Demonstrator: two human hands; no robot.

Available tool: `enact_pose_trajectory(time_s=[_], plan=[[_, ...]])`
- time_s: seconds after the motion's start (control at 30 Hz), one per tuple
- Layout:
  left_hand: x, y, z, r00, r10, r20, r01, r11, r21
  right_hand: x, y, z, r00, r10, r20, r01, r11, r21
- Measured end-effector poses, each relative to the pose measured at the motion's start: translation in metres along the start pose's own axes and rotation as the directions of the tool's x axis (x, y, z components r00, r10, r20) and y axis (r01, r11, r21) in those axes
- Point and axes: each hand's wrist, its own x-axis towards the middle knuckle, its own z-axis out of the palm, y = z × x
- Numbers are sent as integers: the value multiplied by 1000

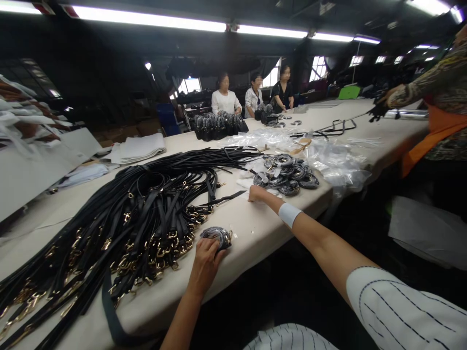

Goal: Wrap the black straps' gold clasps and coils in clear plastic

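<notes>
My left hand [206, 260] is closed around a coiled black strap [218, 234] wrapped in clear film, resting on the table near its front edge. A gold clasp shows at the coil's right side. Farther along the edge, my right hand [257, 194] is bent down at the wrist beside thin white sheets [245, 183]. Its fingers are mostly hidden, so what they hold is not visible. Just beyond it lies a pile of wrapped strap coils [288, 171]. To the left of both hands spreads a large heap of loose black straps [156, 194] with gold buckles and hooks.
Clear plastic bags [337, 163] lie beyond the coils. Black handbags [221, 127] stand at the table's far side, with three people behind them. At right, a person's gloved hand [379, 108] holds black straps. Folded white cloth [140, 147] lies at back left.
</notes>
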Motion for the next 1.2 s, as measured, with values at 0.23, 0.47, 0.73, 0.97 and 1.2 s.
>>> enact_pose_trajectory(time_s=[0.23, 0.47, 0.73, 0.97, 1.2], plan=[[-4, -4, 4, 990, 65, -124, -63, 998, 17, -41, 9, 14, 980, -95, -177, 118, 985, 125], [-3, -5, 2, 998, -25, -53, 22, 998, -58, -74, 41, -1, 907, 61, -417, 93, 936, 339], [4, -4, 2, 961, -270, -64, 252, 946, -204, -142, 3, 55, 968, -206, -146, 249, 682, 688], [22, 20, -18, 903, -429, -18, 404, 864, -299, -153, -40, 88, 923, -382, -37, 231, 476, 848], [2, 9, -3, 876, -476, -80, 430, 846, -316, -170, -74, 85, 943, -329, -54, 152, 281, 947]])
